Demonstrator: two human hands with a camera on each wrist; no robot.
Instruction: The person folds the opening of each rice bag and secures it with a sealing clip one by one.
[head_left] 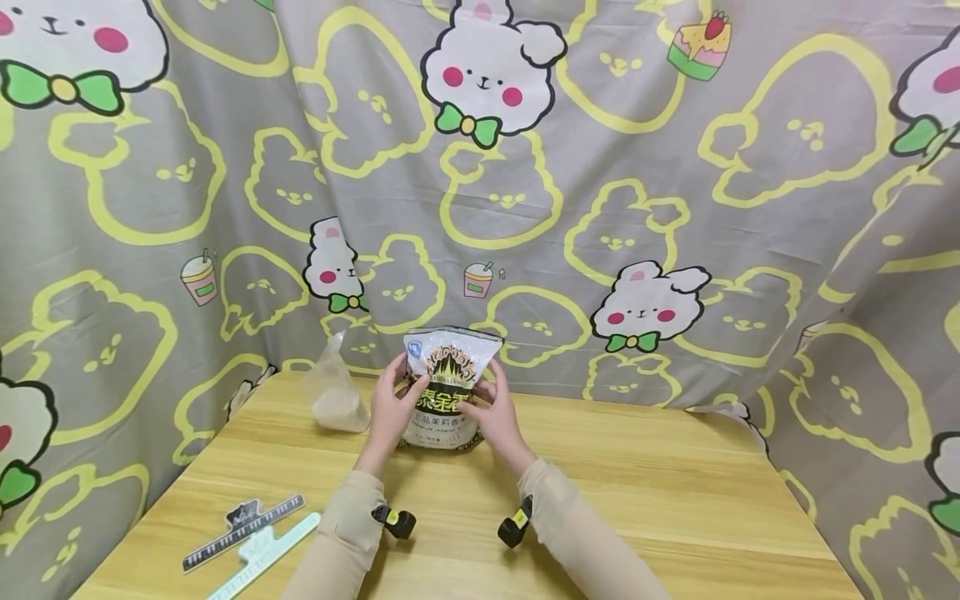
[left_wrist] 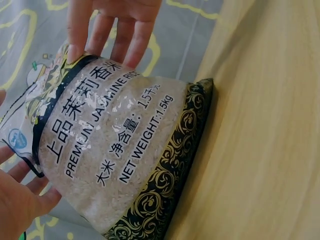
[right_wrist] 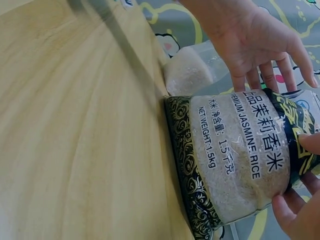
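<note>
Jasmine rice bag [head_left: 442, 429] stands near the centre of the head frame, its bottom edge on the wooden surface [head_left: 675, 500]; from the left, a black clip [head_left: 243, 533] with a piano-key strip lies at the lower left, and a mint-green clip [head_left: 264, 557] lies slantwise just beside it; left of centre sits a clear plastic bag [head_left: 337, 408] of white grains; next, the left hand [head_left: 390, 408] grips the rice bag's left side, thumb toward the front; the front reads "PREMIUM JASMINE RICE" in both wrist views, above a black band with gold scrolls; the right hand [head_left: 501, 412] grips the opposite side, thumb on the print and fingers behind; beige sleeves [head_left: 558, 508] cover both forearms, with a small black camera [head_left: 515, 521] at each wrist; behind everything, a grey cartoon-print curtain [head_left: 405, 200] fills the frame's upper part.
</note>
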